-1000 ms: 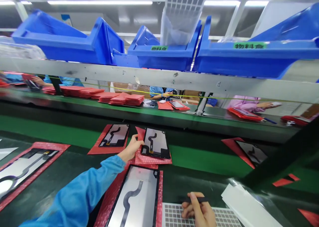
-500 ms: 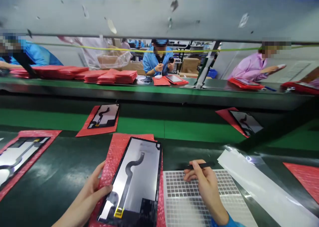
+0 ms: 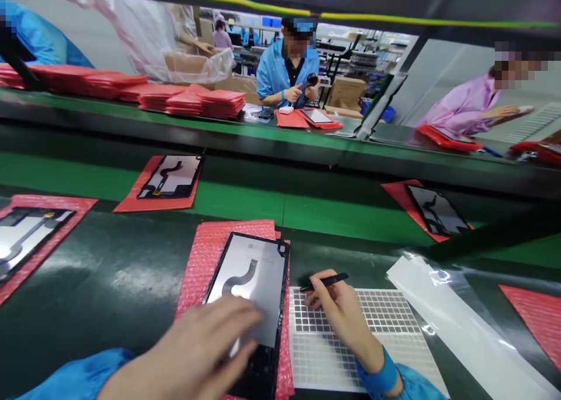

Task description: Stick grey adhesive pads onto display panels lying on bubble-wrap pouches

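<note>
Red bubble wrap [image 3: 223, 259] lies under a black-edged display panel [image 3: 249, 277] on the dark green conveyor belt [image 3: 114, 271]. The left hand [image 3: 188, 347] sits over the panel's lower half, fingers spread wide and slightly blurred, with no grip showing. The right hand [image 3: 339, 312] pinches a black pen [image 3: 326, 281] between thumb and fingers, resting just beside the panel on a white grid sheet [image 3: 390, 306], with a clear film strip [image 3: 456, 324] beyond.
</note>
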Demonstrator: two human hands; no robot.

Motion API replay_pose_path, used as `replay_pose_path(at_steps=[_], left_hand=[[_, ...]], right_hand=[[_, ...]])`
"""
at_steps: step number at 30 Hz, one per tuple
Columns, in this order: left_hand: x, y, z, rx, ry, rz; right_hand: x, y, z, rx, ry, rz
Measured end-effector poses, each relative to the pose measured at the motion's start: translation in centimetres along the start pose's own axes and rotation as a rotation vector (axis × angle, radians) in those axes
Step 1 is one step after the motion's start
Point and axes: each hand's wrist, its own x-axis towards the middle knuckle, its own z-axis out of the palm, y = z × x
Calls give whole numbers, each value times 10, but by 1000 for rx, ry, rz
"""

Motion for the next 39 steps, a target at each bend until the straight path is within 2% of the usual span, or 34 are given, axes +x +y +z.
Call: replay_pose_path(at_steps=[2,4,6,9,13,19,27,32,35,37,39], left_hand=[[15,16,26,77,-163,170],[26,25,54,215,-226,266],[31,27,76,320,-258,277],[34,25,91,377,-253,198],[33,20,93,430,-183,166],[33,19,99,459,-228,207],[32,20,98,449,-148,198],[30,22,94,418,25,263],[29,22,86,377,146,276],[27,20,81,376,151,241],[24,17,76,426,71,172]], right_hand=[[4,2,0,-25,-8,-3],[6,3,0,-43,-11,-2],[7,4,0,-53,-12,5],[7,4,0,-53,-18,24],[7,2,0,-31,-18,62],[9,-1,2,17,-20,125],[10,-10,0,113,36,161],[9,-17,7,207,111,128],[8,-17,18,317,97,94],[7,-15,24,373,71,79],[6,-11,29,400,44,74]])
